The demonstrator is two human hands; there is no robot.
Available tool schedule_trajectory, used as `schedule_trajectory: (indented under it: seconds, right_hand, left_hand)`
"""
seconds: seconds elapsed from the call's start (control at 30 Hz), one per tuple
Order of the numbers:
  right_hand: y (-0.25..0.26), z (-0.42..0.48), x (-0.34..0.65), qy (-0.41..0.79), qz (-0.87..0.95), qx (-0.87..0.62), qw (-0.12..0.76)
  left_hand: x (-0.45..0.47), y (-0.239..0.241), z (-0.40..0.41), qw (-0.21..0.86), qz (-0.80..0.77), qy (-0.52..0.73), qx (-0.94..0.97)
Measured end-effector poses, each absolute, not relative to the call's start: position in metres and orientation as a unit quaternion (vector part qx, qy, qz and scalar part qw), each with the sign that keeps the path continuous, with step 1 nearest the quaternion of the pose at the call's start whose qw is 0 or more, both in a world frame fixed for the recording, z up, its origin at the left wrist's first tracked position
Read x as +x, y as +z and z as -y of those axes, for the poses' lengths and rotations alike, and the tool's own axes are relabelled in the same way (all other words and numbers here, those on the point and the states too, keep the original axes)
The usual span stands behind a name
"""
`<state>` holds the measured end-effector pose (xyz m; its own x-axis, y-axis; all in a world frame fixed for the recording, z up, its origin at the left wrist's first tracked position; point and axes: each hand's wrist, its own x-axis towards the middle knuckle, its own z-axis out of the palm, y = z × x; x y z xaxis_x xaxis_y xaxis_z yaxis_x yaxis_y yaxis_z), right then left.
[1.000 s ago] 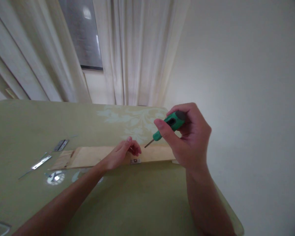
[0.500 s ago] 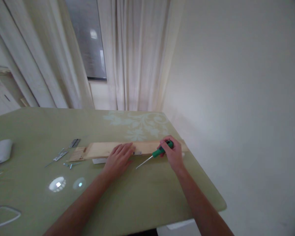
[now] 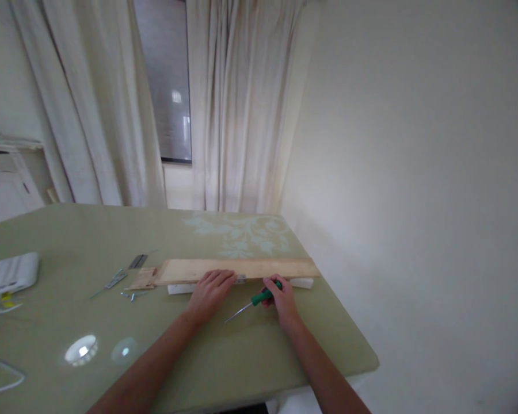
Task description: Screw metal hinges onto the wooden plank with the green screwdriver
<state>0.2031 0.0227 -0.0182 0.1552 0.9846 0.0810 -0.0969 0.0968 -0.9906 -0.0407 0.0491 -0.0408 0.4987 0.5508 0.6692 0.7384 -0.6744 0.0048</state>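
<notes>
A long pale wooden board (image 3: 280, 268) lies across white supports (image 3: 180, 288) on the table. My left hand (image 3: 210, 292) is closed over the board's front edge, fingers on top and thumb hidden. Just right of those fingertips, a small metal hinge (image 3: 240, 279) sits at that edge. My right hand (image 3: 281, 300) is wrapped round the green handle of a screwdriver (image 3: 259, 298). The shaft slants down and left, its tip over the table in front of the board, apart from the hinge.
Left of the board lie a short wooden piece (image 3: 143, 278), metal hinges (image 3: 138, 261) and several screws (image 3: 133, 296). Farther left are a white device (image 3: 12, 273) and a white loop (image 3: 4, 374). A wall (image 3: 392, 201) stands on the right, curtains (image 3: 246, 115) behind.
My right hand has brought the screwdriver left and lower, closer to my left hand. The left hand stays at the board beside the hinge. The camera view has shifted slightly.
</notes>
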Motion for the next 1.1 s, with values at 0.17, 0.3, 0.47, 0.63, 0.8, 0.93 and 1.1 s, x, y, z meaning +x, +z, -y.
schedule_trajectory:
  seconds: [0.17,0.3,0.47,0.63,0.8,0.93,1.1]
  right_hand:
    - [-0.022,-0.025,0.203,0.470,0.446,-0.487,0.586]
    - [-0.022,-0.024,0.202,0.467,0.453,-0.484,0.585]
    - [-0.025,-0.026,0.202,0.457,0.460,-0.488,0.585]
    - [-0.024,-0.030,0.200,0.443,0.467,-0.490,0.587]
    - [-0.023,-0.030,0.197,0.442,0.479,-0.492,0.578]
    - [-0.025,-0.030,0.196,0.441,0.487,-0.500,0.565]
    - [-0.025,-0.030,0.196,0.440,0.488,-0.507,0.558]
  left_hand:
    - [-0.036,-0.040,-0.046,0.137,0.381,-0.331,-0.852]
    - [-0.027,-0.018,-0.045,0.110,0.433,-0.292,-0.846]
    - [-0.019,-0.011,-0.049,0.103,0.457,-0.287,-0.836]
    - [-0.021,-0.039,-0.051,0.170,0.363,-0.360,-0.842]
    - [-0.023,-0.039,-0.048,0.120,0.401,-0.397,-0.817]
    - [-0.024,-0.034,-0.048,0.119,0.412,-0.373,-0.823]
    - [-0.027,-0.033,-0.047,0.166,0.380,-0.362,-0.835]
